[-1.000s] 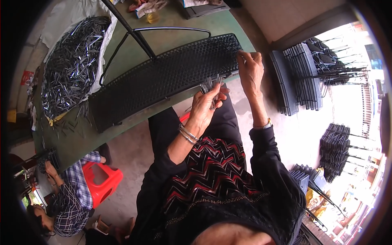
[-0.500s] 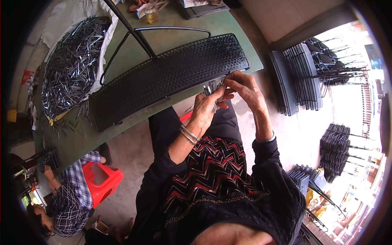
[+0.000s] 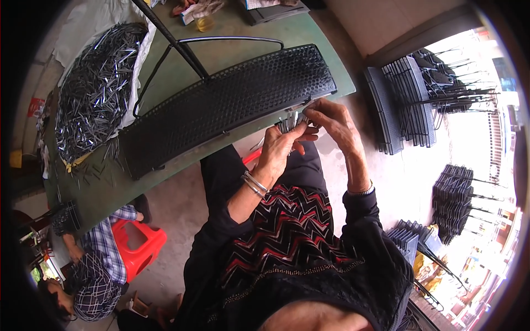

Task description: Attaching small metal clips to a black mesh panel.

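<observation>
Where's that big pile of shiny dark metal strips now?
The pile is at upper left of the head view, in white sheeting on the green table, left of the long black perforated metal panel.

Room on table (image 3: pixel 226 52) beyond the mesh panel (image 3: pixel 232 96), far right.
Black rod (image 3: pixel 179 47) obstructs centre; strip heap (image 3: pixel 99 91), left.

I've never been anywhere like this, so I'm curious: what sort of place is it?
Probably a small metalwork workshop: a heap of shiny, metal-looking strips and a perforated black panel lie on the green table, with stacks of dark frames at the right.
</observation>
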### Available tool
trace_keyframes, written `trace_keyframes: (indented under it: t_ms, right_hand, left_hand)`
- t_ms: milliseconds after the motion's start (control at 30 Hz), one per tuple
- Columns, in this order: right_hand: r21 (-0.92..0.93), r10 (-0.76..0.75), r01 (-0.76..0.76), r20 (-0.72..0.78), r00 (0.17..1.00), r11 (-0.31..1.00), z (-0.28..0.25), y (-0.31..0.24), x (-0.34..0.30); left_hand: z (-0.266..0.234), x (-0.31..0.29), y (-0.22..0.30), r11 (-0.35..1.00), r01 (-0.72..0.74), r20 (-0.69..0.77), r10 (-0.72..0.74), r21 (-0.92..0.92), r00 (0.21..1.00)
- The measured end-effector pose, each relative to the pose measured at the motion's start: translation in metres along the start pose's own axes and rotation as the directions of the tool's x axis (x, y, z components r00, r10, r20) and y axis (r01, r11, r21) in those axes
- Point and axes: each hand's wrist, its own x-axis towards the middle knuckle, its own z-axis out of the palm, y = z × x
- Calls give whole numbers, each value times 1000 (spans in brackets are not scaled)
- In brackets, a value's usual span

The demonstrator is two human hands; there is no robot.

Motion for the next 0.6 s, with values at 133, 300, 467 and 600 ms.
trace_keyframes:
  t_ms: [133, 300, 467, 600]
  right_hand:
    - [18, -5, 5, 13, 1000, 1000, -4, -1, -3]
    - [99, -58, 62, -42, 997, 993, -9, 5, -2]
    - [-156, -261, 212, -454, 852, 965, -21, 0, 11]
    - [-254, -378, 283, -546, 747, 925, -32, 13, 37]
  left_hand:
    - [-1, 2, -1, 999, 32, 40, -32, -11, 999]
    - [2, 8, -1, 999, 49, 32, -49, 10, 998]
    - [-3, 10, -4, 988, 139, -35, -142, -73, 989]
    - [-7, 8, -8, 969, 205, -13, -208, -140, 978]
